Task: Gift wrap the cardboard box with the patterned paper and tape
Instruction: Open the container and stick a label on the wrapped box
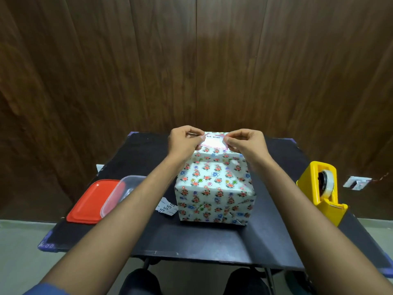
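You face a dark brown wood-grain panelled wall [191,60]. Below it lies a pale grey floor [19,241], and a small black folding table [191,237] stands before you.

Bare forearms, a blue sleeve [45,289] at the left arm's edge, dark trousers [140,282] below.

One wrapped box [214,188] in flowered paper stood on one black table [191,237]. One white tag [213,139] lay on the box's far top edge, pinched by two hands: one left hand [184,139] and one right hand [244,143]. One yellow tape dispenser [321,194] carried one roll of tape [327,184]. There was one red lid [91,201], one clear plastic container [121,192] and one printed paper scrap [167,207].
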